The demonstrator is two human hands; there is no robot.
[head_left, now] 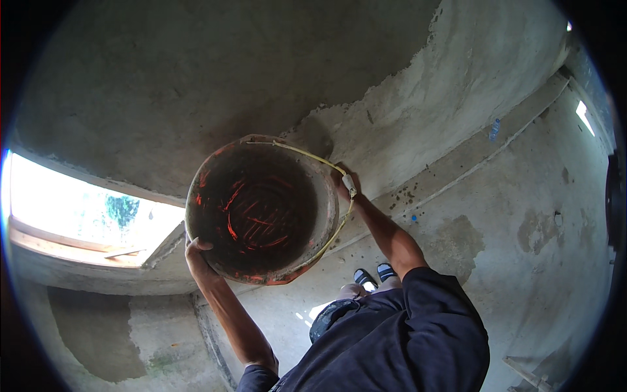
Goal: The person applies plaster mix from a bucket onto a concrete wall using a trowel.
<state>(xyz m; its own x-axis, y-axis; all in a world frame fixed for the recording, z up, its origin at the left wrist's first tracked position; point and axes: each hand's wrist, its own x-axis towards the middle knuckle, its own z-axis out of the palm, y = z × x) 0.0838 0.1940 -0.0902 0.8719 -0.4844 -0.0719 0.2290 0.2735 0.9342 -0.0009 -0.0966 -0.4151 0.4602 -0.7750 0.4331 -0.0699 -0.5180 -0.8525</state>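
A round bucket point(328, 212) is held up in front of me, its mouth facing me. Grey dried residue coats its inside, and scratched orange-red streaks show through on the bottom. My left hand point(197, 256) grips the near left of the rim, thumb over the edge and fingers behind. My right hand point(343, 185) is at the right side of the bucket, its fingers mostly hidden behind the wall. A thin yellowish handle point(307, 154) with a pale grip piece point(349, 185) loops around the right side, crossing in front of my right hand.
Ahead is a plastered wall point(385, 104), darker and damp-looking in its upper part. A bright window opening point(85, 209) with a wooden frame is at left. On the concrete floor point(522, 287) are dark splatters, a blue cap point(414, 218), a clear bottle point(494, 129) and a stick point(526, 374).
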